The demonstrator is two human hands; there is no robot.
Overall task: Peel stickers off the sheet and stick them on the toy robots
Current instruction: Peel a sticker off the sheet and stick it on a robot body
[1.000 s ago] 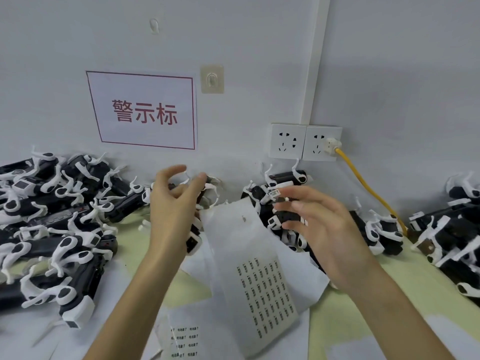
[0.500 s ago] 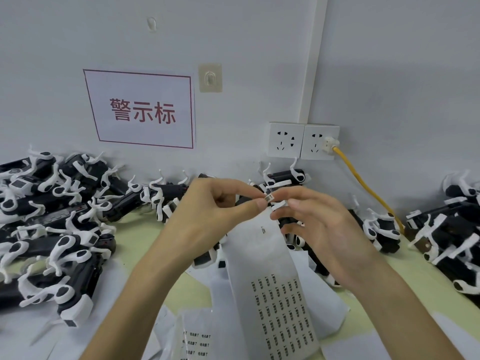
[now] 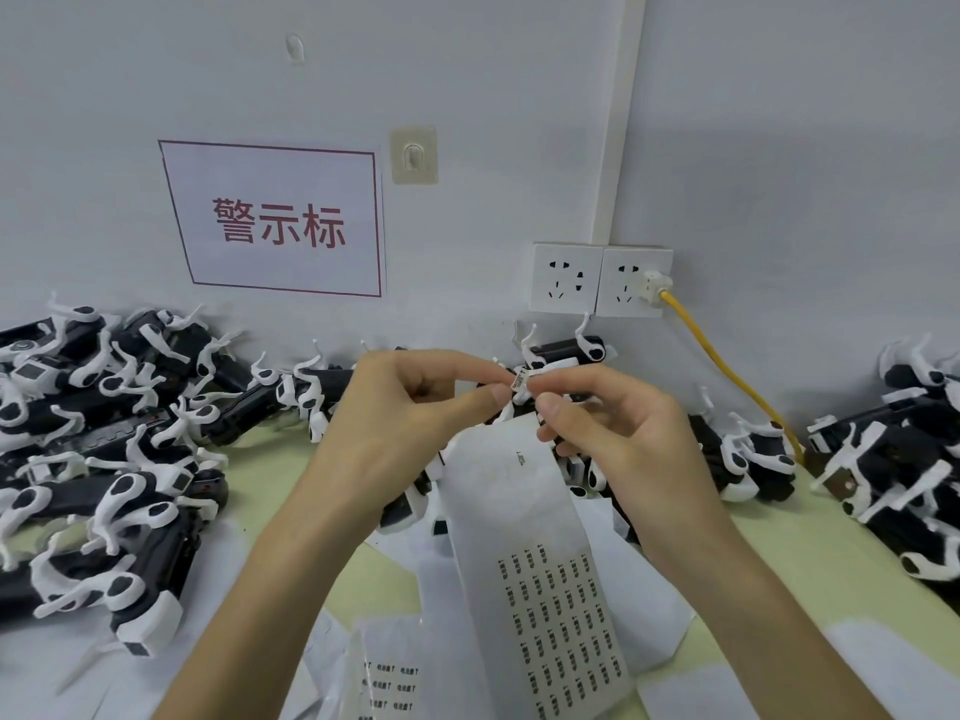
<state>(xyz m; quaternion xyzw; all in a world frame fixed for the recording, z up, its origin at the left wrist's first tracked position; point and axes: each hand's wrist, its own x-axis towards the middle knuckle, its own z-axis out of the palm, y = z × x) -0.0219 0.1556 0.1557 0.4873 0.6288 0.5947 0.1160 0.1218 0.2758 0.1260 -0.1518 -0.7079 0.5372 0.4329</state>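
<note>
The small printed sticker (image 3: 520, 381) is now off the sheet (image 3: 511, 491), pinched between the thumb and forefinger of the left hand (image 3: 410, 428), just above the sheet's top edge. A second ago that hand was over at the toy robots (image 3: 130, 459) to the left; it has since crossed to meet the right hand (image 3: 623, 439), and the two are now fingertip to fingertip. The right hand's fingers are curled round the top of the sheet, which hangs down toward the tabletop (image 3: 789, 553), its upper part bare and its rows of stickers lower down. The right forefinger seems to touch the sticker too.

By the look of it the peel is done, or nearly, and sticking comes next. The nearest toy robot (image 3: 566, 351) lies just behind the fingertips. Spare paper sheets (image 3: 387, 678) lie below the hands.
</note>
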